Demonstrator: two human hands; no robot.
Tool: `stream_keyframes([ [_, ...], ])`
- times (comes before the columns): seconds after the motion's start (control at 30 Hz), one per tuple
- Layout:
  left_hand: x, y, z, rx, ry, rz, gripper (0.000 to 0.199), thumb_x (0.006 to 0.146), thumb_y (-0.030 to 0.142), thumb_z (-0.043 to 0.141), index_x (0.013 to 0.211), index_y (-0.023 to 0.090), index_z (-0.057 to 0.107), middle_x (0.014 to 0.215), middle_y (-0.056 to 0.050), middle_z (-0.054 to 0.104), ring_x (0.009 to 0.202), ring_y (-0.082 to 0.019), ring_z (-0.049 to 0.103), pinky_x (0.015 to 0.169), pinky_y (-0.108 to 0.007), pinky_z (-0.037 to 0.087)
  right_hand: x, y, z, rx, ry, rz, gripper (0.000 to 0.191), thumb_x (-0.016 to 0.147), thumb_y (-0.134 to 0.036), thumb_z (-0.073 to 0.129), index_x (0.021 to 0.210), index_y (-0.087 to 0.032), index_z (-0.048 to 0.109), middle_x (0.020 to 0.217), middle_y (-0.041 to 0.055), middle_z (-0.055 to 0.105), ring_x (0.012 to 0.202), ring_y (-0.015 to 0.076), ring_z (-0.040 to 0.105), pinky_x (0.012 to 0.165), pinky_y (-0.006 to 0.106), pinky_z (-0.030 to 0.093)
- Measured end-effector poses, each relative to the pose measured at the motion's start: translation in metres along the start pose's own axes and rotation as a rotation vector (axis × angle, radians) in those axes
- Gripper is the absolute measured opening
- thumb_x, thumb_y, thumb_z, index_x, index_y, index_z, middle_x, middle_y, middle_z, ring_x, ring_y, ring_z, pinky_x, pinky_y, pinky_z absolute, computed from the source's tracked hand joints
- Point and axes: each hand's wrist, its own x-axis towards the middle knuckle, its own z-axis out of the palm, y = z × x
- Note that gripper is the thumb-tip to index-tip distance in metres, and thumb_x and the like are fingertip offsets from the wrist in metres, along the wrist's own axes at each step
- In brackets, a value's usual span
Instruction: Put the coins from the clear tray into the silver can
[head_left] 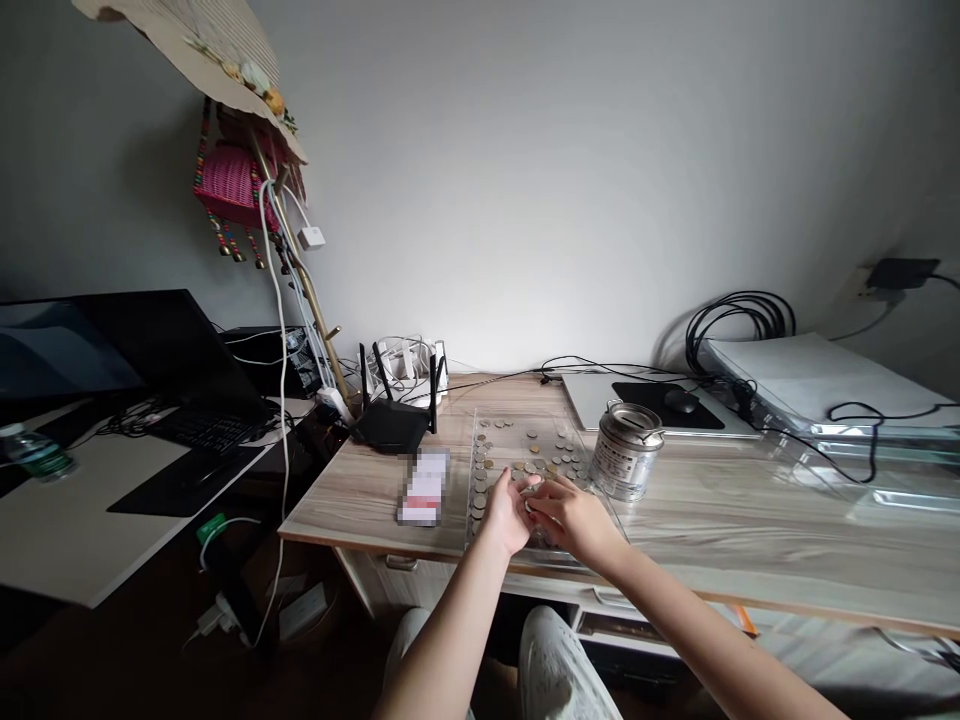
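Past forearms nearest the lens, cupping left hand palm-up and half-open, pinching an apparent coin in right hand over the clear tray on the bench, beside a tin, judging handling as partway, leaving many loose coins lying spread below.

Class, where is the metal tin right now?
In the head view, the metal tin stands on the desk, beside the right edge of the clear tray.

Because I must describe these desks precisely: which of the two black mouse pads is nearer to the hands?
The mouse pad behind the metal can; the other pad lies far left, by the keyboard, on the white desk.
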Motion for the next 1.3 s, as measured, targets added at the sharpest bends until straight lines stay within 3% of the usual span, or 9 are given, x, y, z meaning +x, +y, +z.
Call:
stream_keyframes([
  [0.13,-0.002,-0.002,-0.001,-0.029,-0.1,0.034,0.041,0.082,0.041,0.035,0.093,0.007,0.054,0.074,-0.01,0.06,0.064,-0.015,0.057,0.063,-0.027,0.042,0.002,0.021,-0.035,0.056,0.182,0.072,0.03,0.084,-0.03,0.036,0.09,-0.024,0.065,0.087,0.0049,0.063,0.08,0.0151,0.053,0.066,0.025,0.043],
  [0.27,-0.002,-0.003,-0.002,0.013,-0.164,0.046,0.04,0.082,0.039,0.033,0.097,0.007,0.052,0.093,-0.017,0.06,0.087,-0.022,0.058,0.079,-0.034,0.04,0.015,0.076,-0.085,-0.1,0.432,0.423,0.03,0.08,-0.038,0.041,0.087,-0.022,0.066,0.085,0.0062,0.063,0.079,0.0179,0.054,0.063,0.027,0.042],
  [0.5,0.0,-0.002,-0.002,0.036,-0.114,0.034,0.047,0.081,0.042,0.034,0.11,0.006,0.047,0.103,-0.02,0.057,0.097,-0.025,0.055,0.085,-0.036,0.036,0.033,0.134,-0.108,-0.298,0.15,0.704,0.026,0.07,-0.037,0.047,0.078,-0.026,0.069,0.076,0.0057,0.065,0.07,0.0213,0.056,0.051,0.027,0.035],
  [0.67,-0.002,-0.001,-0.002,0.021,-0.119,0.05,0.048,0.082,0.042,0.032,0.111,0.006,0.046,0.103,-0.019,0.056,0.097,-0.025,0.055,0.085,-0.035,0.036,0.031,0.12,-0.104,-0.339,0.161,0.699,0.028,0.071,-0.036,0.047,0.083,-0.023,0.069,0.079,0.0082,0.064,0.078,0.0241,0.055,0.055,0.029,0.038],
  [0.8,-0.003,-0.001,-0.002,-0.021,-0.124,0.065,0.049,0.082,0.048,0.03,0.113,0.012,0.044,0.095,-0.015,0.059,0.089,-0.023,0.058,0.08,-0.034,0.038,0.019,0.071,-0.075,-0.275,0.343,0.408,0.034,0.08,-0.035,0.039,0.099,-0.021,0.063,0.096,0.0084,0.061,0.086,0.021,0.053,0.063,0.029,0.043],
  [0.93,-0.003,0.0,0.0,-0.045,-0.014,0.071,0.052,0.08,0.052,0.032,0.119,0.019,0.039,0.074,-0.005,0.058,0.061,-0.015,0.056,0.064,-0.028,0.04,0.008,0.017,-0.021,-0.061,0.06,0.024,0.028,0.079,-0.029,0.044,0.102,-0.026,0.06,0.099,0.005,0.06,0.089,0.0177,0.052,0.066,0.026,0.045],
  [1.07,-0.003,0.002,0.0,-0.02,0.015,0.054,0.057,0.08,0.055,0.028,0.123,0.018,0.036,0.073,-0.005,0.057,0.054,-0.014,0.051,0.052,-0.024,0.035,0.002,-0.003,0.009,0.001,0.023,-0.083,0.027,0.083,-0.023,0.038,0.095,-0.023,0.062,0.095,0.0061,0.061,0.089,0.0172,0.051,0.072,0.028,0.044],
  [1.2,-0.003,0.002,-0.001,-0.042,-0.001,0.043,0.053,0.081,0.05,0.029,0.118,0.012,0.04,0.077,-0.009,0.059,0.058,-0.015,0.054,0.056,-0.025,0.038,-0.001,0.007,-0.005,0.011,0.116,-0.081,0.031,0.085,-0.026,0.034,0.095,-0.023,0.062,0.095,0.0069,0.062,0.088,0.017,0.051,0.069,0.027,0.044],
  [1.3,-0.002,0.0,-0.002,-0.056,-0.067,0.068,0.047,0.082,0.046,0.03,0.112,0.012,0.043,0.086,-0.013,0.06,0.074,-0.02,0.059,0.068,-0.031,0.042,0.003,0.034,-0.042,-0.059,0.319,0.116,0.03,0.084,-0.03,0.036,0.094,-0.022,0.063,0.095,0.0073,0.062,0.087,0.0177,0.051,0.069,0.028,0.043],
])
